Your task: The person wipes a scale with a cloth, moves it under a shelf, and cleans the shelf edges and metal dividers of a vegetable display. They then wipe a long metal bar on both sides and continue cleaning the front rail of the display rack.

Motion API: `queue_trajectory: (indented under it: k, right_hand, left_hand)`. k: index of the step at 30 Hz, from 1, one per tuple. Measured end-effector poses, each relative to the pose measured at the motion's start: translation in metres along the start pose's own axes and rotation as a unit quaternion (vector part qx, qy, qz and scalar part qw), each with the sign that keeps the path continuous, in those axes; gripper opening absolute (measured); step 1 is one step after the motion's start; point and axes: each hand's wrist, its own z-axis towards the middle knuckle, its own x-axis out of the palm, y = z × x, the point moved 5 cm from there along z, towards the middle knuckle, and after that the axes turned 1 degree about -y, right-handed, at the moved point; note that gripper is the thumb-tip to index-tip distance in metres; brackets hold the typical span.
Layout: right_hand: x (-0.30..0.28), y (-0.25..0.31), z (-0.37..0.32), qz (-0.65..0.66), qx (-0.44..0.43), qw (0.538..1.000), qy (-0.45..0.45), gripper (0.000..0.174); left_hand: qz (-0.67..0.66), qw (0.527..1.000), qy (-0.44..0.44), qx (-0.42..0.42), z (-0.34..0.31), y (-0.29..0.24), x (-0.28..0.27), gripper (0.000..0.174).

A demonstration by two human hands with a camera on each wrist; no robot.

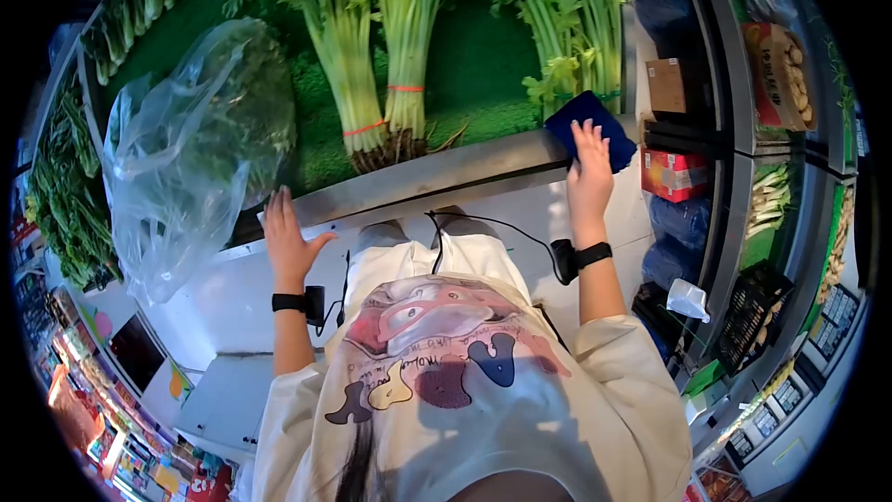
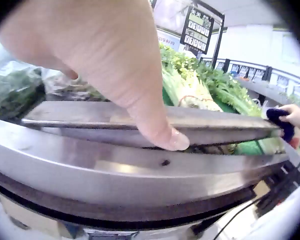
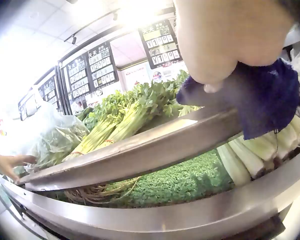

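Note:
A long metal strip (image 1: 446, 170) runs along the front of the vegetable display. At its left end, my left hand (image 1: 290, 240) has its fingers straight up over the metal, thumb spread to the side. In the left wrist view that thumb (image 2: 162, 131) overlaps the strip's face. Over the right end lies a folded dark blue cloth (image 1: 561, 126). My right hand (image 1: 590, 177) rests on this cloth with its fingers extended. The right wrist view shows the cloth (image 3: 270, 102) hanging over the strip's edge, partly hidden by the hand.
Celery bunches (image 1: 348, 84) with red bands lie on green matting behind the strip, their roots close to it. More celery (image 1: 581, 37) stands at right. A clear plastic bag (image 1: 177, 177) of greens bulges over the left front edge. Cardboard boxes (image 1: 675, 85) sit at right.

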Motion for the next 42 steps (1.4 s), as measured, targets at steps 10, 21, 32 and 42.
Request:
queue_trajectory:
  k: [10,21,32,42]
  right_hand:
    - [0.007,0.009,-0.005,-0.003,0.035,0.998,-0.045,0.063]
    - [0.085,0.180,-0.073,0.052,-0.068,0.996,-0.016,0.057]
    - [0.102,0.255,-0.089,0.054,-0.199,0.977,0.051,0.041]
    - [0.060,0.124,-0.038,-0.025,0.014,0.998,-0.050,0.049]
  left_hand:
    - [-0.087,0.996,0.018,0.006,-0.021,0.108,0.007,0.075]
    - [-0.186,0.981,0.004,0.063,-0.020,0.122,0.006,0.067]
    - [-0.194,0.977,0.019,0.090,-0.022,0.129,0.015,0.066]
    - [-0.176,0.977,0.017,0.121,-0.025,0.115,-0.010,0.064]
